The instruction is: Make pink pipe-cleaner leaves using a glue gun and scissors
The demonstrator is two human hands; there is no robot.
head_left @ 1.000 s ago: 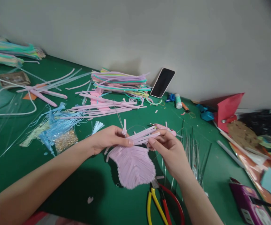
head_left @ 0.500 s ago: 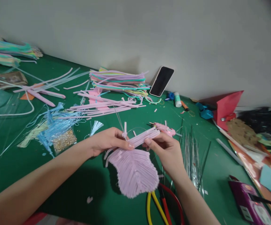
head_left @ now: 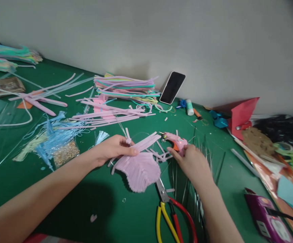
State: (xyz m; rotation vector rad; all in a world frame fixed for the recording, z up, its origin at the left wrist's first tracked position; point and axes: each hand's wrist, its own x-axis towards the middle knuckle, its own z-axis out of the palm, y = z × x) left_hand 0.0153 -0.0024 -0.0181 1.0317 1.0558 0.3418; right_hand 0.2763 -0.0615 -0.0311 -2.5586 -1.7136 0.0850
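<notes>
The lilac piece [head_left: 140,172] lies at the left hand [head_left: 121,148], whose thumb and fingers pinch its upper edge together with the lilac strips [head_left: 146,142]; these slant up and rightward, their free ends near the nozzle of the pink glue gun [head_left: 173,137]. That gun sits beyond and right of the piece, its long axis running roughly crosswise, nozzle leftward. The right hand [head_left: 190,162] is the nearer one, thumb and fingers partly spread at the handle; whether they have closed on it I cannot tell. Below the piece stretches the green worktop [head_left: 111,216]; well beyond it, a phone [head_left: 173,87] leans against the grey wall [head_left: 111,33].
</notes>
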